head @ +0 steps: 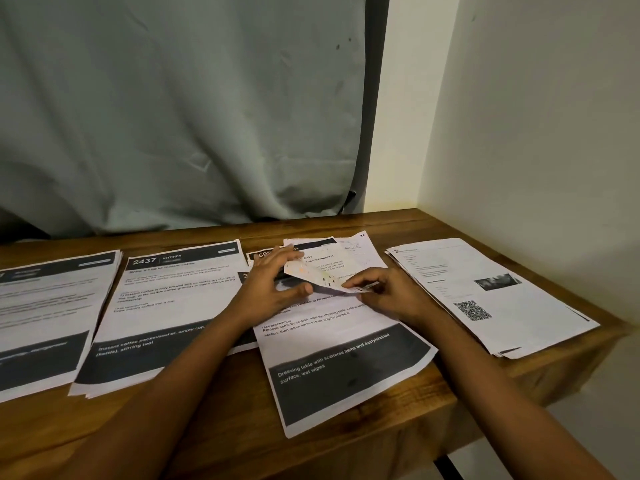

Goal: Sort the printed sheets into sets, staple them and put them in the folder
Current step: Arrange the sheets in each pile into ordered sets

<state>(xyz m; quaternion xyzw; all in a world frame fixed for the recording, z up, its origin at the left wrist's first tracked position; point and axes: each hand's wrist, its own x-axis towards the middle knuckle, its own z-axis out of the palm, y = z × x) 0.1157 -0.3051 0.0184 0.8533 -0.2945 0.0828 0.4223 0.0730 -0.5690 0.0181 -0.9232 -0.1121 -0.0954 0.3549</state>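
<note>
Four groups of printed sheets are lying in a row on the table. The far-left stack is sitting at the left edge of view, with the kitchen stack just right of it. The centre sheet is lying right of that, with further sheets behind and partly under it. The right stack is resting near the table's right edge.

Above the centre sheet, my left hand is touching the left end of a folded sheet and my right hand is pinching its right end. A curtain is hanging behind the table, and a wall is standing to the right.

One stack is headed "2437 KITCHEN"; the middle sheet reads "Dressing table with scattered items".
</note>
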